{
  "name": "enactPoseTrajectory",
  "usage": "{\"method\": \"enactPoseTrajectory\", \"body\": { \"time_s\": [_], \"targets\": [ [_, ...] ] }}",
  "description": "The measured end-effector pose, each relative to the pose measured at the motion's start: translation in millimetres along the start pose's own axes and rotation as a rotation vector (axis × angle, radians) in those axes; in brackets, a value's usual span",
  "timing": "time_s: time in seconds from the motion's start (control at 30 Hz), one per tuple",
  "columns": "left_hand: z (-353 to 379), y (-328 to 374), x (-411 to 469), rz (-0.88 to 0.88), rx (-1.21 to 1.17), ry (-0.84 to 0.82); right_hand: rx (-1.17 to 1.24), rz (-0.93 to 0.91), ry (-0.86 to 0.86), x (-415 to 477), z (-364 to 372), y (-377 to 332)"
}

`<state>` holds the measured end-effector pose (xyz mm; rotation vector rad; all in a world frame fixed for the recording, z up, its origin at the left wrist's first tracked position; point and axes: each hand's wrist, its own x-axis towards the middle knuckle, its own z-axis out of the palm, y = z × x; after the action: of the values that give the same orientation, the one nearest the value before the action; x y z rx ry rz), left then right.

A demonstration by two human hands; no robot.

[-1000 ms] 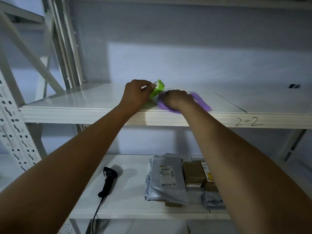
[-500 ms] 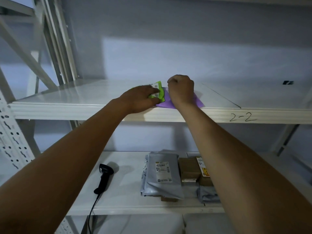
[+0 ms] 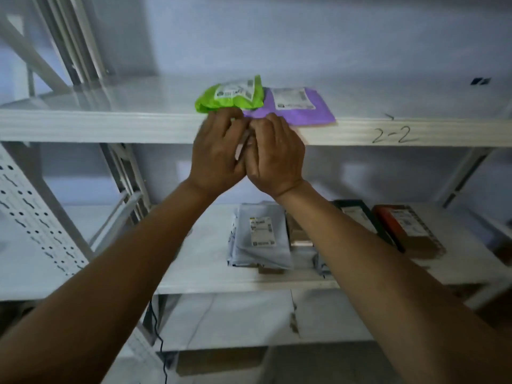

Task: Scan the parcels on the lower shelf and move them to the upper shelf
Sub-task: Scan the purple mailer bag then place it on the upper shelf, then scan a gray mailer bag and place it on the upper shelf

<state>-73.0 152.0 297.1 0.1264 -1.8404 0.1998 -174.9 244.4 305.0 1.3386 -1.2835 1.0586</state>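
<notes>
**Two parcels up on the shelf marked 2-2, hands at its front edge**

Both bare arms reach up. The left hand (image 3: 219, 153) and right hand (image 3: 274, 159) sit side by side at the upper shelf's (image 3: 110, 126) front edge, fingers loosely bent, gripping nothing I can see. Just past the fingertips the green parcel (image 3: 230, 97) lies touching the purple parcel (image 3: 302, 108), labels up. The lower shelf (image 3: 205, 261) carries a grey parcel (image 3: 260, 236) mid-shelf and a black parcel (image 3: 360, 217) toward its right end. A pale wall (image 3: 304, 37) closes the back.

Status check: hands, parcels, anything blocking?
Left hand and right hand at upper shelf edge, fingers relaxed, holding nothing. Green parcel and purple parcel on upper shelf, touching. Grey parcel, boxes on lower shelf. Nothing in the way.
</notes>
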Motion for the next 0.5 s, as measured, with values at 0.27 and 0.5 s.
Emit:
{"method": "enactPoseTrajectory", "body": {
  "time_s": [0.27,0.5],
  "targets": [
    [41,26,-110,-0.615,-0.232,-0.474,-0.126,0.525,-0.528,-119,7,38],
    [71,20,-180,-1.068,-0.212,-0.659,-0.332,0.968,-0.894,-213,12,56]
  ]
}}
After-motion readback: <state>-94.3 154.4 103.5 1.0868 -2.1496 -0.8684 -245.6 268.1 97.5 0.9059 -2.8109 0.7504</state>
